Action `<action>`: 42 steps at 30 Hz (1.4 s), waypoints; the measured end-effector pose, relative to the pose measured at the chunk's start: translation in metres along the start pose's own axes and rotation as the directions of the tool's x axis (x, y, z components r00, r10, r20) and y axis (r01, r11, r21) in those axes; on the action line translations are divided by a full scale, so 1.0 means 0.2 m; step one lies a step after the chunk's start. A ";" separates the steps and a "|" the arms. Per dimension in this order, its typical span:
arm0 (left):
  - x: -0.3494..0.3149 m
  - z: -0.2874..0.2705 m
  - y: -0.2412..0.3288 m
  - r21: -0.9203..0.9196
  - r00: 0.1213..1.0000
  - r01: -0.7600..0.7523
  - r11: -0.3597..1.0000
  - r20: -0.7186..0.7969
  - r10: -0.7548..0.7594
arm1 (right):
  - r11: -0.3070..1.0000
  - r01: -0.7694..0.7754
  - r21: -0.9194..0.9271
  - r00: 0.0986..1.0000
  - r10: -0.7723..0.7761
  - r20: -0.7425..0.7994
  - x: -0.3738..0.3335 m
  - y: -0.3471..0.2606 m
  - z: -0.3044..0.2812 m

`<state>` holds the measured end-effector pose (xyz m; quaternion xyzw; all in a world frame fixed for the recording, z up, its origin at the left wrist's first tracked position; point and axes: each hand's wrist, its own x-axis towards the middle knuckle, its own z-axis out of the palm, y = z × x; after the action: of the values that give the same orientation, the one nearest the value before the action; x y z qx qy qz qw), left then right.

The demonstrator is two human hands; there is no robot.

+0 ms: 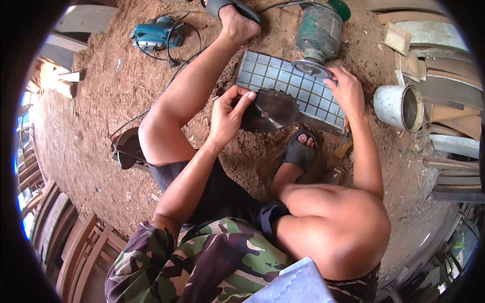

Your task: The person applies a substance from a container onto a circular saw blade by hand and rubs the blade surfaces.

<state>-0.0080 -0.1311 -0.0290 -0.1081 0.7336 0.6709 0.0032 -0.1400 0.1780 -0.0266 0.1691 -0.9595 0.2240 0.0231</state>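
Observation:
Between the thumb and fingers of my left hand (228, 113) is the rim of a round, dark, toothed circular saw blade (278, 108). The blade is tilted over the near edge of a board faced with pale blue square tiles (270, 69). My right hand (347, 91) is at the right edge of a thin grinding disc (309, 67), its thumb and fingertips closed on the rim. That disc sits on the shaft of a worn green electric motor (319, 33), which lies beyond the tiles.
A blue electric planer (157, 34) with a black cord lies at the far left. A circular-saw-like power tool (130, 147) is beside my left knee. To the right lie a whitish bucket (391, 107) on its side and stacked wood pieces (452, 86). Wooden frames (86, 257) stand lower left.

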 end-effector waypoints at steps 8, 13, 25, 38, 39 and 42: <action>0.00 -0.01 -0.03 -0.021 1.000 0.016 1.000 0.000 -0.016 | 0.978 0.202 -0.050 0.978 -0.198 0.071 0.21 -0.22 -0.13; 0.00 0.00 -0.04 -0.003 1.000 0.021 1.000 0.013 -0.021 | 0.985 0.150 0.088 0.981 -0.159 0.109 0.18 -0.12 -0.12; 0.01 0.00 0.01 0.005 0.999 -0.043 0.999 0.011 0.043 | 0.650 -0.733 0.201 0.530 0.731 -0.429 -0.32 1.49 -0.74; 0.01 -0.03 0.04 0.009 1.000 -0.014 1.000 -0.008 0.014 | 0.220 -0.713 0.665 0.664 0.517 0.541 -0.17 0.51 -0.48; 0.02 -0.03 0.01 0.003 0.999 -0.037 0.999 -0.018 0.037 | 0.255 -0.722 0.644 0.673 0.476 0.566 -0.12 0.42 -0.43; 0.01 -0.03 0.01 0.049 0.998 -0.050 0.998 -0.027 0.052 | 0.349 -0.621 0.702 0.781 0.355 0.514 0.00 0.12 -0.31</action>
<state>-0.0098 -0.1371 -0.0270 -0.0987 0.7522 0.6512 -0.0217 -0.1504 0.2245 0.0192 -0.1099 -0.7226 0.6300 -0.2624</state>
